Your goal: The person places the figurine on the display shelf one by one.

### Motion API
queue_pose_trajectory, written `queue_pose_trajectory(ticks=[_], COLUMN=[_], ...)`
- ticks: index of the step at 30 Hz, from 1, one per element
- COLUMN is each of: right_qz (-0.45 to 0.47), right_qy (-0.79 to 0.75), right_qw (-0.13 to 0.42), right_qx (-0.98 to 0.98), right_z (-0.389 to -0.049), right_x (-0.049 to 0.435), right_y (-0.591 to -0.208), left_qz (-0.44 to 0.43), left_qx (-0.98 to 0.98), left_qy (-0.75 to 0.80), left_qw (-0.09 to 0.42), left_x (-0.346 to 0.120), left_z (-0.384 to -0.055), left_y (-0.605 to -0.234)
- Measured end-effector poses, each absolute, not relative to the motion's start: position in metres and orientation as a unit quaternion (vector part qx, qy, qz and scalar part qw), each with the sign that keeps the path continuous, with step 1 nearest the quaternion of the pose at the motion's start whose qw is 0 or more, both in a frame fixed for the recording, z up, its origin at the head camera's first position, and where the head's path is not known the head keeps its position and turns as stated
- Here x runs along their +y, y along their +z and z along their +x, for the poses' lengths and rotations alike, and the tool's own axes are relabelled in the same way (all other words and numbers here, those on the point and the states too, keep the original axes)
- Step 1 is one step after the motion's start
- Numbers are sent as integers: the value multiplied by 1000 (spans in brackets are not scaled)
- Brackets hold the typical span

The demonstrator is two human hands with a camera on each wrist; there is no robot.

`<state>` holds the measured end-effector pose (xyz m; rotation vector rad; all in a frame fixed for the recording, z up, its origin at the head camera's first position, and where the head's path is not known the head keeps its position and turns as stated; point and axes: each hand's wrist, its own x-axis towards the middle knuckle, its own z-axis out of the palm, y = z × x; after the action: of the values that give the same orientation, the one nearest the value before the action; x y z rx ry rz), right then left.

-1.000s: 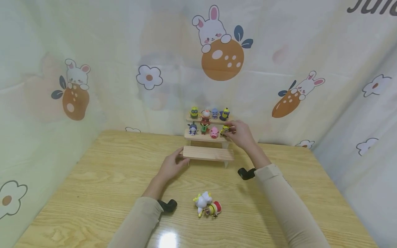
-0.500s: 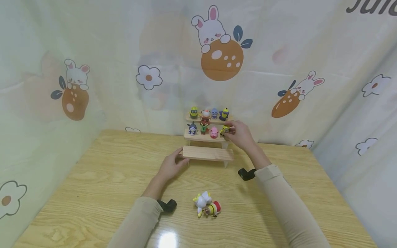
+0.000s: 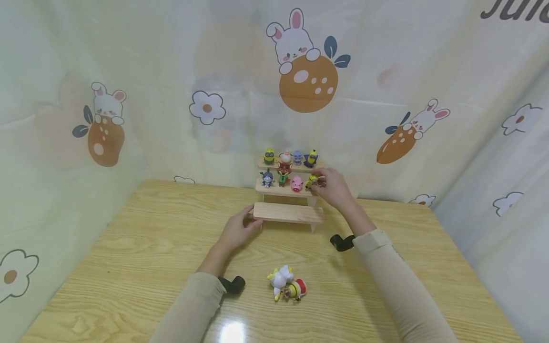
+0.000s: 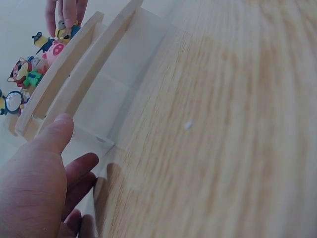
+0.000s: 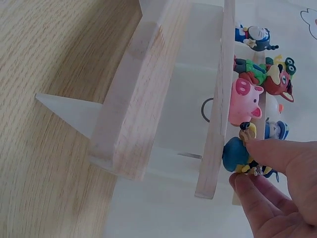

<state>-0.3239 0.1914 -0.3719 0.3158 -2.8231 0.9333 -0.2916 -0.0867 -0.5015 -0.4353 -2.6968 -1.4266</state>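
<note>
A wooden tiered display stand [image 3: 288, 212] is at the back of the table. My right hand [image 3: 333, 188] pinches a yellow minion figurine [image 3: 312, 180] between thumb and fingers at the right end of the middle shelf; its blue bottom is right at the shelf surface in the right wrist view. Beside it on that shelf are a pink pig figurine [image 5: 243, 101], a red fox in green [image 3: 283, 177] and a dark-blue-capped figurine [image 3: 267, 178]. With thumb in front and fingers partly hidden behind, my left hand [image 3: 235, 231] holds the left end of the bottom shelf.
Several figurines, including a green-yellow one [image 3: 269, 156], line the top shelf. Nearer me on the wooden table [image 3: 163, 238] lie a white figurine [image 3: 280, 277] and a yellow-and-red one [image 3: 296, 288], close together. A printed curtain [image 3: 240, 71] hangs behind. Black wrist-camera parts [image 3: 341, 242] stick out from the sleeves.
Nearly everything stays in place. The minion figurine tilts slightly in my right fingers at the middle shelf, and my left hand keeps its hold on the stand.
</note>
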Motion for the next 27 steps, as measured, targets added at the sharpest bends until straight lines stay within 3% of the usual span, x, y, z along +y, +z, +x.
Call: queue_pose_trajectory(ticks=[9, 19, 27], right_qz=[108, 77, 79], right_qy=[297, 323, 342], right_qw=[92, 152, 150], right_qx=[-944, -931, -924], right_z=[-321, -277, -248], right_x=[200, 199, 190], right_y=[-371, -372, -390], left_qz=[-143, -149, -145], left_qx=[-873, -869, -866], left_qy=[-466, -470, -478], left_qw=[31, 33, 29], left_x=[-85, -86, -88], left_z=[-291, -291, -290], left_y=[-502, -502, -502])
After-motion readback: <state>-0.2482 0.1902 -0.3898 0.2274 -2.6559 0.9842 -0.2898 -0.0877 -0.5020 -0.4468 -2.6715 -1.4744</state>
